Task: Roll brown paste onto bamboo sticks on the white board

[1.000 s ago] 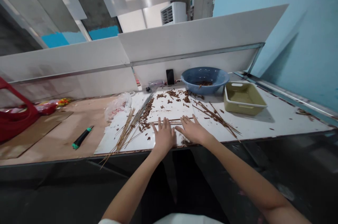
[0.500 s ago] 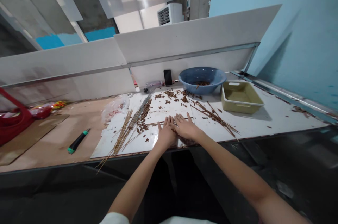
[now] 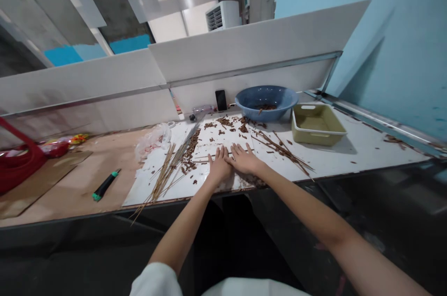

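White below, resting palms down near the front edge of the tabletop (image 3: 366, 149), with the left hand (image 3: 220, 165) and right hand (image 3: 243, 160) touching at the thumb side. Stretching fingers forward, each grip flat and slightly spread, over a thin stick (image 3: 200, 161) showing left of the left hand. Working between pale sticks (image 3: 161, 175) leftward and darker sticks (image 3: 286, 151) rightward. Facing scattered brown bits (image 3: 225, 122) and a blue basin (image 3: 275, 114).

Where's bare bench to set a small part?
Brown tabletop between the green-black tool and plastic bag; white board right of the green bin, mostly bare. Crowded: around the left hand and right hand, with sticks either side and brown pieces beyond.
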`<action>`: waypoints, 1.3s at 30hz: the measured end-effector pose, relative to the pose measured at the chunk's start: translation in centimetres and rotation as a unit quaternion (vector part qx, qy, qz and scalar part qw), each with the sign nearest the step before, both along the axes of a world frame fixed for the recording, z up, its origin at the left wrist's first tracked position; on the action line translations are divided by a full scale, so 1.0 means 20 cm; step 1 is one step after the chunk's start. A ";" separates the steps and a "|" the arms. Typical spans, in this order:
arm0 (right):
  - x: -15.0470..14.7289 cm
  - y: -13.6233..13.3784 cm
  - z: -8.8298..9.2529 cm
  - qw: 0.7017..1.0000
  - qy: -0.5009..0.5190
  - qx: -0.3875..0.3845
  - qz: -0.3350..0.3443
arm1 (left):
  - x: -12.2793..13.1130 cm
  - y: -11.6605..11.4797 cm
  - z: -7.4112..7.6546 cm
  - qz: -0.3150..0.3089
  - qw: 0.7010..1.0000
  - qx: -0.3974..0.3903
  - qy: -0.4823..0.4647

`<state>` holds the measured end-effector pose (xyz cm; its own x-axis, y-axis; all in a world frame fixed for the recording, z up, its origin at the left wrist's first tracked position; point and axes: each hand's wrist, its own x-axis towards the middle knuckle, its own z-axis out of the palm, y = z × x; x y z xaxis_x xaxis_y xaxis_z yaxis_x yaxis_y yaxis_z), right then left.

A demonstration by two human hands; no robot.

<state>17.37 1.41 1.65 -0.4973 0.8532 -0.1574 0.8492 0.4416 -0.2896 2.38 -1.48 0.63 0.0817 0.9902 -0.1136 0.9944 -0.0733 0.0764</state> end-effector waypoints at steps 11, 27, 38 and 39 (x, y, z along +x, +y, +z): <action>0.12 -0.10 -0.08 0.999 0.003 0.020 0.037 | -0.05 -0.09 -0.06 -0.029 1.000 0.004 -0.006; 0.17 0.02 -0.06 0.994 -0.047 0.076 0.061 | -0.01 0.03 0.00 0.016 1.000 0.018 -0.017; 0.22 -0.01 -0.10 0.991 -0.052 0.087 0.088 | -0.04 0.00 -0.02 0.009 1.000 -0.005 0.004; 0.21 0.01 -0.08 0.991 -0.056 0.086 0.084 | -0.04 0.02 -0.01 0.016 1.000 0.000 -0.002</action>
<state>21.65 1.59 -0.02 -0.6223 0.7788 -0.0789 0.7820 0.6142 -0.1056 1.66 -1.02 0.41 0.0507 0.9922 -0.1139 0.9958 -0.0416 0.0812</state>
